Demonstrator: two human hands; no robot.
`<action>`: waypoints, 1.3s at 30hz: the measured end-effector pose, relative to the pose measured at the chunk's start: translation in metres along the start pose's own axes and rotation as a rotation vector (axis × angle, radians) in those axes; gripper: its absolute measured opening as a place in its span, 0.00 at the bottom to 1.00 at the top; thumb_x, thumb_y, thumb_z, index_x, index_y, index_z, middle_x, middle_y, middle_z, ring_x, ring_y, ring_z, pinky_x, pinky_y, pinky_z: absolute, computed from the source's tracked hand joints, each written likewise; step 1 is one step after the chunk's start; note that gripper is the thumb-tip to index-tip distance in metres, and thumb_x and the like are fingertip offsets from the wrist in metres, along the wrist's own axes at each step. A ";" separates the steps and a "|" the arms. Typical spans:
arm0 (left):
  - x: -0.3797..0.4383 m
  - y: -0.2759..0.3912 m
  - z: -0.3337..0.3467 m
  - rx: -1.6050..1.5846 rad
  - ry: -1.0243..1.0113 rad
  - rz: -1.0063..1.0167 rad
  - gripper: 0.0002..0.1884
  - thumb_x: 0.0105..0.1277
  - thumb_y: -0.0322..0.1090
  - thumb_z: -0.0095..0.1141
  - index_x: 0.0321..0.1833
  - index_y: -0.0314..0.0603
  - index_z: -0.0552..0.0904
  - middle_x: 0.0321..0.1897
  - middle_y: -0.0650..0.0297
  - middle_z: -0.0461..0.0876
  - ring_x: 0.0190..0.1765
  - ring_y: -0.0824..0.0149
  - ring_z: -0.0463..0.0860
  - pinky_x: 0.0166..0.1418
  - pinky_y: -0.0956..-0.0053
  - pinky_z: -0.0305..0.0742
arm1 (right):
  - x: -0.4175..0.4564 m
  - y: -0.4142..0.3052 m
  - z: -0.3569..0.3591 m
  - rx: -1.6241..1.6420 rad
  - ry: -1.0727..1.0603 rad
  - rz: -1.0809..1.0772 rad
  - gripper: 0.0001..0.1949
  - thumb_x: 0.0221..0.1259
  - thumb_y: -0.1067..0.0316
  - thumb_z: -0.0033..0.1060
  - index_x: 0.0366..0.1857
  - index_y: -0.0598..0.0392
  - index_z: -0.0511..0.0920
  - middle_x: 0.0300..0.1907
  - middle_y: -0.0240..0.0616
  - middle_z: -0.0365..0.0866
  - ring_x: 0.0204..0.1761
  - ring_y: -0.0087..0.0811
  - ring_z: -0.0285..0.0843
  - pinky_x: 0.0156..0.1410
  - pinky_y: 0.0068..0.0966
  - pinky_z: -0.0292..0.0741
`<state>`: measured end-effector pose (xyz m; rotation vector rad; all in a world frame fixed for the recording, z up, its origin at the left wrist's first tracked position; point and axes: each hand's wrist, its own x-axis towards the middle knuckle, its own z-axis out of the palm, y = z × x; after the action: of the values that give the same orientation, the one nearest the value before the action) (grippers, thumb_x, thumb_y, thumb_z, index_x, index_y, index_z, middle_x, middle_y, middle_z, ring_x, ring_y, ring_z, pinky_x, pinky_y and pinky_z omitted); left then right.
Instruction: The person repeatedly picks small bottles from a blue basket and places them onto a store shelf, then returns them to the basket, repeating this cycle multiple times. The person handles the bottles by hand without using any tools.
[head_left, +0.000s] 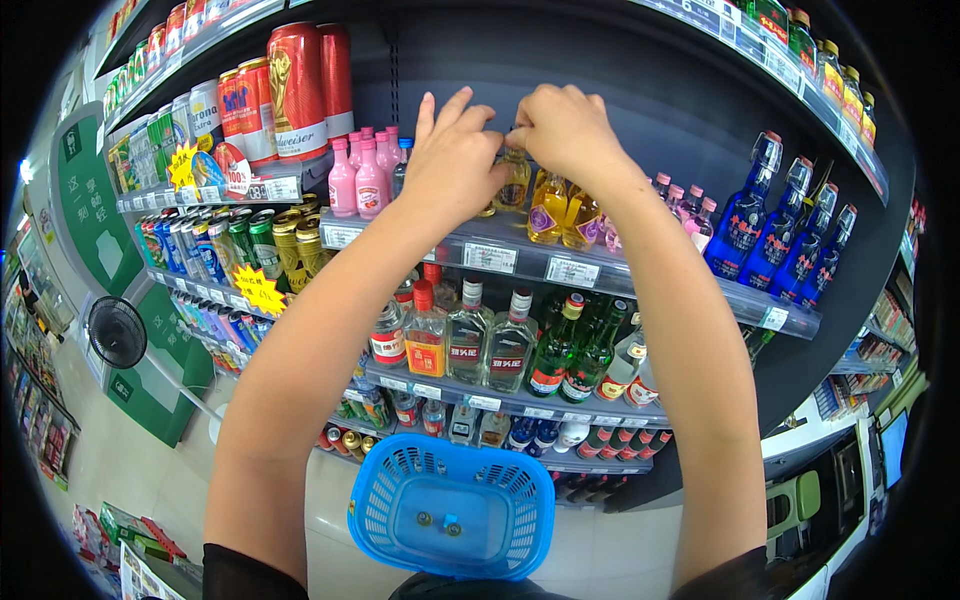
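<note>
Both my arms reach up to a shop shelf of small bottles. My left hand (456, 161) is beside a small clear glass bottle with yellowish contents (513, 180), fingers bent and raised. My right hand (566, 131) is bent over the neck and top of that same bottle; the fingertips are partly hidden, so the exact grip is unclear. Right of it stand amber bottles with purple labels (548, 210), below my right hand. Pink bottles (370, 180) stand to the left of my left hand.
A blue plastic basket (546, 510) holding a few small items is below, near my body. Blue swing-top bottles (742, 217) stand on the right and tall red beer cans (298, 90) on the left. Lower shelves hold clear liquor bottles (469, 337) and green bottles (555, 352).
</note>
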<state>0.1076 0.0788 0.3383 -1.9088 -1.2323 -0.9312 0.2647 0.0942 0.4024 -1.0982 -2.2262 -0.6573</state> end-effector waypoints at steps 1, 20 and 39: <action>-0.002 -0.002 -0.005 -0.028 0.059 0.031 0.18 0.59 0.40 0.69 0.51 0.41 0.88 0.63 0.55 0.79 0.75 0.47 0.65 0.78 0.41 0.53 | -0.002 -0.003 -0.008 0.030 0.027 -0.016 0.13 0.57 0.57 0.70 0.36 0.55 0.89 0.42 0.47 0.89 0.51 0.46 0.85 0.57 0.44 0.74; -0.282 0.102 0.004 -0.918 -0.485 -0.448 0.13 0.59 0.34 0.68 0.44 0.38 0.83 0.38 0.55 0.81 0.44 0.48 0.83 0.46 0.57 0.79 | -0.264 -0.075 0.097 0.828 -0.568 0.057 0.11 0.56 0.65 0.70 0.36 0.58 0.79 0.27 0.50 0.85 0.32 0.53 0.86 0.38 0.46 0.81; -0.612 0.203 0.141 -0.884 -0.995 -0.816 0.19 0.66 0.26 0.53 0.60 0.35 0.79 0.46 0.43 0.81 0.51 0.41 0.79 0.56 0.50 0.74 | -0.529 -0.187 0.329 0.766 -0.976 0.375 0.12 0.55 0.68 0.69 0.40 0.58 0.78 0.31 0.53 0.86 0.35 0.54 0.86 0.41 0.49 0.82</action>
<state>0.1433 -0.1470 -0.2807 -2.7598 -2.6434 -1.0217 0.2890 -0.0843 -0.2224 -1.4825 -2.4784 1.0337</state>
